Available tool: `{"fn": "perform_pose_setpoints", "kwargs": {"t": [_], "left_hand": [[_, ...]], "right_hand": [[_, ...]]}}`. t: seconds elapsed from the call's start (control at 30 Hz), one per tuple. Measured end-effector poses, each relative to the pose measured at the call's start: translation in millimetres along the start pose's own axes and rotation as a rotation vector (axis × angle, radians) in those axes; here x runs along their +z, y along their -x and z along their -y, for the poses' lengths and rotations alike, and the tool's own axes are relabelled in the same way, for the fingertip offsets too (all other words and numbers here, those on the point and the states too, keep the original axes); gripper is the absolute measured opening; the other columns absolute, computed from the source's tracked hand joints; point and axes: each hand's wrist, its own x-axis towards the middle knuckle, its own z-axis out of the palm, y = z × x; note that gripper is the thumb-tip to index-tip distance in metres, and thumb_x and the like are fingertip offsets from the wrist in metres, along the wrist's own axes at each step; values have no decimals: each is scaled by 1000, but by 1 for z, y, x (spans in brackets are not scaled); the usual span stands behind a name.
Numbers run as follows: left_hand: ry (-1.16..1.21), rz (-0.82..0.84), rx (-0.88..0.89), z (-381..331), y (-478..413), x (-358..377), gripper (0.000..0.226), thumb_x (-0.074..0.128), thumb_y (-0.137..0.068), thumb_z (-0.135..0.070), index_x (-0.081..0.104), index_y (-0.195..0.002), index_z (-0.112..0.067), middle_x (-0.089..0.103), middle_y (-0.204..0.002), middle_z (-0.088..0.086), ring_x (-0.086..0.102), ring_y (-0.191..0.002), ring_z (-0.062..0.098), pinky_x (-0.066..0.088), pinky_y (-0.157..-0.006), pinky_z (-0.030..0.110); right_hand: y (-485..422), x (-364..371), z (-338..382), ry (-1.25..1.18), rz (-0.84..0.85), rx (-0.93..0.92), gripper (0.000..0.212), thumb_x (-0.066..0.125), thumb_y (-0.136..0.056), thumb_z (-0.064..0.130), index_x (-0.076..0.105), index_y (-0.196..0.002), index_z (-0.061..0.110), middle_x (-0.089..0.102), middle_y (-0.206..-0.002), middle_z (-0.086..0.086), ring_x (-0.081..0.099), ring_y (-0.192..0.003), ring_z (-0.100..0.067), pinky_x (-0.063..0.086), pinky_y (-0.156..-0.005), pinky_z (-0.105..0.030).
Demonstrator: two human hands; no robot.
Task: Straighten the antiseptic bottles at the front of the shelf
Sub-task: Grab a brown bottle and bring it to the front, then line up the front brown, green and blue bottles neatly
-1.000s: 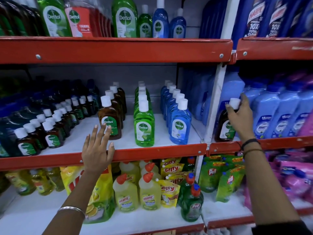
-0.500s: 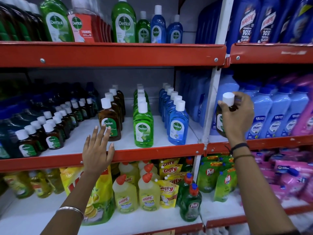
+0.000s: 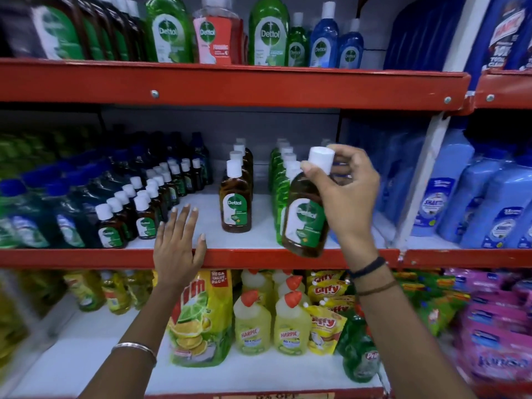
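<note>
While our right hand (image 3: pixel 347 197) pinches the white cap (image 3: pixel 321 159) of a brown Dettol bottle (image 3: pixel 305 217), we hold that bottle tilted in the air at the front edge of the red middle shelf (image 3: pixel 259 258), in front of the row of green Dettol bottles (image 3: pixel 280 185). Our left hand (image 3: pixel 177 249) lies flat and empty, fingers spread, over the same edge. Between the two hands, another brown Dettol bottle (image 3: pixel 236 205) stands upright at the head of its row.
</note>
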Motion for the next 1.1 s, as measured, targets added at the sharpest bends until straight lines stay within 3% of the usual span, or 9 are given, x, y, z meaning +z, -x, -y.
{"fn": "perform_pose_setpoints", "kwargs": {"t": [0.2, 0.33, 0.53, 0.7, 0.83, 0.93, 1.0, 1.03, 1.1], "left_hand": [[-35, -14, 51, 13, 0, 1, 55, 33, -97, -36, 39, -147, -14, 46, -149, 12, 40, -139, 33, 36, -108, 54], [-38, -51, 76, 17, -1, 4, 54, 33, -97, -35, 42, -145, -14, 49, -146, 12, 41, -138, 33, 39, -105, 53], [-22, -57, 68, 18, -2, 7, 54, 31, -96, -38, 39, -147, -19, 47, -149, 8, 39, -140, 29, 40, -107, 52], [-2, -43, 64, 15, -2, 5, 53, 33, -96, -36, 42, -145, -18, 48, -148, 7, 41, -139, 27, 41, -106, 52], [188, -18, -4, -4, -5, -4, 50, 34, -98, -35, 44, -144, -18, 46, -149, 4, 54, -124, 23, 49, -93, 45], [575, 62, -117, -32, -7, -21, 50, 25, -100, -49, 35, -146, -34, 38, -150, -14, 47, -122, 2, 43, -90, 30], [739, 195, -179, -46, -10, -27, 60, 13, -94, -63, 28, -148, -41, 33, -150, -20, 36, -129, -4, 34, -102, 29], [732, 251, -198, -50, -12, -27, 69, 8, -89, -70, 24, -149, -42, 30, -154, -19, 34, -131, -2, 31, -105, 30], [630, 327, -208, -55, -14, -26, 78, 0, -83, -76, 14, -152, -44, 24, -159, -16, 41, -134, 11, 35, -101, 36]], "right_hand": [[20, 83, -9, -69, 111, 18, 32, 80, -72, 24, 61, -97, 25, 63, -89, 18, 63, -82, -3, 52, -71, -19], [25, 115, -37, -26, 181, 54, 32, 78, -75, 26, 62, -102, 25, 68, -96, 6, 64, -87, -9, 54, -77, -25], [30, 135, -68, 26, 238, 97, 36, 77, -76, 28, 64, -109, 20, 66, -93, 9, 60, -82, 4, 47, -71, -11], [28, 136, -73, 55, 238, 99, 36, 75, -78, 28, 63, -112, 19, 67, -98, 7, 62, -88, -4, 53, -82, -28], [46, 127, -80, 62, 289, 73, 42, 60, -91, 34, 54, -129, 16, 64, -126, -1, 59, -116, -12, 49, -101, -36], [75, 114, -86, 109, 335, 157, 53, 41, -97, 44, 34, -144, 20, 44, -147, 1, 41, -135, -10, 34, -113, -33], [89, 105, -90, 148, 366, 161, 52, 33, -98, 49, 32, -144, 26, 54, -133, 8, 51, -123, -7, 41, -103, -22], [92, 102, -92, 186, 382, 140, 53, 31, -97, 51, 32, -145, 28, 60, -111, 14, 58, -102, -2, 43, -88, -10], [94, 99, -96, 257, 393, 101, 59, 27, -94, 54, 29, -147, 26, 42, -70, 22, 44, -63, 8, 36, -56, -3]]}}
